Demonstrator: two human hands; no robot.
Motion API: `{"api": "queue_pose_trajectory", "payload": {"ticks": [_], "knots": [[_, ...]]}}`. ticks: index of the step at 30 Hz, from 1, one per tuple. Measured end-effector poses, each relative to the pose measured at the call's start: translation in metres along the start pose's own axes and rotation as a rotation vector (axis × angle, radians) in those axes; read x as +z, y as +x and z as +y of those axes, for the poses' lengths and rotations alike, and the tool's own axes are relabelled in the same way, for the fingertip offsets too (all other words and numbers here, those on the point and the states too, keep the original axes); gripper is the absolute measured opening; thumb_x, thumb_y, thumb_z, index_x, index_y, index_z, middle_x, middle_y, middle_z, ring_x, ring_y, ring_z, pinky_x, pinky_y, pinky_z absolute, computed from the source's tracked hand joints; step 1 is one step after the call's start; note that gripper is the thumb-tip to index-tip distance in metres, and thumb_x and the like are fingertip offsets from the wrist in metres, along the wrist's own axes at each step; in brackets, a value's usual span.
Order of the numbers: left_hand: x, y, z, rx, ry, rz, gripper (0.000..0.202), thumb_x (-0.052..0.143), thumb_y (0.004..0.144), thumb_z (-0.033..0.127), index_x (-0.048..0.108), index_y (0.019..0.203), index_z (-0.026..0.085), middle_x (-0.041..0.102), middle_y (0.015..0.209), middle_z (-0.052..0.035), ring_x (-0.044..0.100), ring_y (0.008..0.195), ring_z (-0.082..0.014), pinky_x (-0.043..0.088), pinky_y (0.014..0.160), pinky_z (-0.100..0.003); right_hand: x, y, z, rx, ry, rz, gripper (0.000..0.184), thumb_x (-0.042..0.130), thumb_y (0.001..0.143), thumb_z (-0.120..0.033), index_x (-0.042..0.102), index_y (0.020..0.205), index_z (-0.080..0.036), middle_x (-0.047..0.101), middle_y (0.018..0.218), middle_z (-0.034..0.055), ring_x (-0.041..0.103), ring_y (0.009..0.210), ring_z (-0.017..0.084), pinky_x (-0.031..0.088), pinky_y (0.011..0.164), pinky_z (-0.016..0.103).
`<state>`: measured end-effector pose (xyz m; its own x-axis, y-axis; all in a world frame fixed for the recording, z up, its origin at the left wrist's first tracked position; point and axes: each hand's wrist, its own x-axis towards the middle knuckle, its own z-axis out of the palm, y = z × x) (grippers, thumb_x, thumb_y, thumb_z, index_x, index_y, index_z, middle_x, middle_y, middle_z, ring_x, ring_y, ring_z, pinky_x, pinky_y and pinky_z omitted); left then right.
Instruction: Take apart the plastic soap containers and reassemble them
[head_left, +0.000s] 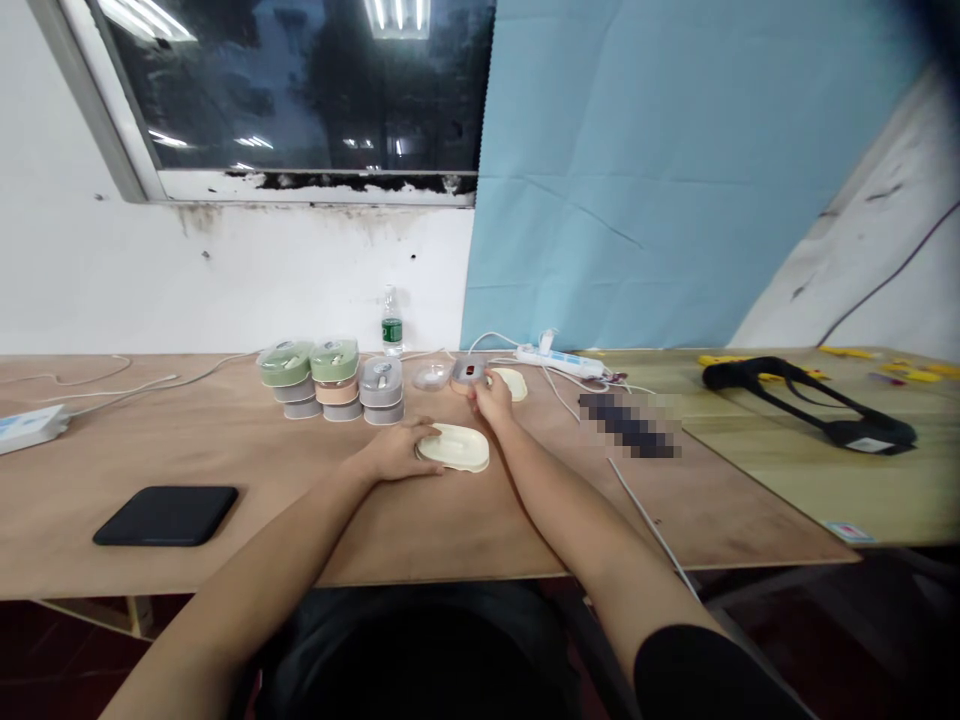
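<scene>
We log the left hand point(396, 455) open on the crosswise cream case point(454, 448); the right hand point(493, 398), beyond, touches the grey device point(466, 372), grip unclear.

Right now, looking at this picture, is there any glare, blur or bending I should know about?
In the head view, ceiling lights glare off the dark window; the wide lens bows the table edge and darkens the right corners; one patch on the table is pixelated; the left hand and right hand look fairly sharp in even light.

view=head | forward, slightly down | close over table point(300, 480) | facing wall point(225, 290)
</scene>
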<state>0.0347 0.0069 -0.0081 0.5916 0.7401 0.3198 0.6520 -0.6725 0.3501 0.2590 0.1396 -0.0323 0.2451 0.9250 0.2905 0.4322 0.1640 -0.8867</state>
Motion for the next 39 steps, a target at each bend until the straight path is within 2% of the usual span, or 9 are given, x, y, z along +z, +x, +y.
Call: {"api": "queue_pose_trajectory", "payload": {"ticks": [4, 9, 12, 19, 24, 28, 32, 35, 39], "knots": [[0.002, -0.001, -0.004, -0.014, 0.012, 0.004, 0.074, 0.064, 0.069, 0.064, 0.053, 0.129, 0.021, 0.041, 0.142, -0.0126, 0.048, 0.123, -0.0297, 0.041, 0.101, -0.04, -0.007, 0.001, 0.001, -0.174, -0.319, 0.074, 0.043, 0.055, 0.082, -0.033, 0.057, 0.124, -0.025, 0.065, 0.096, 0.0054, 0.061, 0.089, 0.021, 0.048, 0.081, 0.033], [0.002, -0.001, -0.006, -0.024, 0.024, -0.018, 0.067, 0.064, 0.073, 0.059, 0.054, 0.127, 0.02, 0.047, 0.136, -0.0128, 0.054, 0.115, -0.0276, 0.044, 0.098, -0.039, -0.009, 0.002, 0.0, -0.186, -0.478, 0.046, 0.044, 0.055, 0.083, -0.036, 0.057, 0.126, -0.029, 0.053, 0.122, 0.0089, 0.058, 0.101, 0.023, 0.045, 0.085, 0.033], [0.001, 0.0, -0.006, -0.008, 0.018, -0.021, 0.064, 0.064, 0.074, 0.057, 0.055, 0.125, 0.019, 0.052, 0.13, -0.0117, 0.057, 0.111, -0.0259, 0.045, 0.096, -0.037, -0.008, 0.003, 0.002, -0.184, -0.47, 0.023, 0.038, 0.054, 0.084, -0.031, 0.06, 0.121, -0.027, 0.056, 0.118, 0.0083, 0.057, 0.103, 0.022, 0.044, 0.088, 0.032], [0.0, 0.001, -0.004, 0.02, 0.012, -0.002, 0.06, 0.065, 0.074, 0.054, 0.056, 0.122, 0.019, 0.057, 0.123, -0.011, 0.058, 0.108, -0.0253, 0.047, 0.091, -0.036, -0.009, 0.005, 0.006, -0.213, -0.349, 0.107, 0.025, 0.054, 0.084, -0.028, 0.066, 0.106, -0.022, 0.064, 0.106, 0.0071, 0.057, 0.099, 0.023, 0.043, 0.089, 0.035], [0.0, 0.0, -0.004, 0.014, 0.005, -0.008, 0.06, 0.064, 0.075, 0.055, 0.056, 0.123, 0.019, 0.057, 0.124, -0.0111, 0.058, 0.109, -0.0251, 0.046, 0.093, -0.036, -0.008, 0.004, 0.006, -0.222, -0.322, 0.107, 0.025, 0.055, 0.083, -0.026, 0.066, 0.105, -0.021, 0.062, 0.108, 0.0084, 0.056, 0.1, 0.023, 0.043, 0.091, 0.036], [0.001, -0.001, -0.004, -0.011, 0.022, -0.005, 0.071, 0.067, 0.069, 0.061, 0.055, 0.125, 0.02, 0.05, 0.133, -0.0131, 0.055, 0.114, -0.0276, 0.045, 0.094, -0.038, -0.008, 0.001, 0.002, -0.244, -0.303, 0.129, 0.029, 0.055, 0.082, -0.026, 0.064, 0.109, -0.02, 0.057, 0.115, 0.0096, 0.055, 0.103, 0.023, 0.043, 0.092, 0.036], [0.001, 0.001, -0.001, -0.034, 0.04, -0.007, 0.047, 0.062, 0.075, 0.059, 0.064, 0.101, 0.019, 0.058, 0.123, -0.0106, 0.061, 0.1, -0.0241, 0.048, 0.084, -0.034, -0.007, -0.005, -0.007, -0.325, -0.247, 0.189, 0.03, 0.052, 0.083, -0.029, 0.062, 0.11, -0.019, 0.056, 0.114, 0.0102, 0.053, 0.105, 0.023, 0.042, 0.094, 0.035], [-0.004, 0.003, 0.003, -0.117, 0.061, 0.09, 0.04, 0.052, 0.084, 0.056, 0.062, 0.095, 0.019, 0.066, 0.102, -0.0078, 0.063, 0.086, -0.0214, 0.047, 0.073, -0.031, -0.005, -0.012, -0.015, -0.445, -0.18, 0.185, 0.028, 0.047, 0.087, -0.031, 0.061, 0.107, -0.018, 0.058, 0.11, 0.0096, 0.053, 0.105, 0.021, 0.041, 0.095, 0.033], [-0.014, 0.003, 0.005, -0.347, 0.079, 0.333, 0.041, 0.034, 0.093, 0.054, 0.058, 0.095, 0.021, 0.066, 0.082, -0.0056, 0.062, 0.078, -0.0218, 0.043, 0.066, -0.03, -0.002, -0.021, -0.024, -0.522, -0.121, 0.117, 0.03, 0.04, 0.091, -0.032, 0.059, 0.11, -0.019, 0.061, 0.107, 0.0086, 0.054, 0.103, 0.02, 0.042, 0.094, 0.032]]}}
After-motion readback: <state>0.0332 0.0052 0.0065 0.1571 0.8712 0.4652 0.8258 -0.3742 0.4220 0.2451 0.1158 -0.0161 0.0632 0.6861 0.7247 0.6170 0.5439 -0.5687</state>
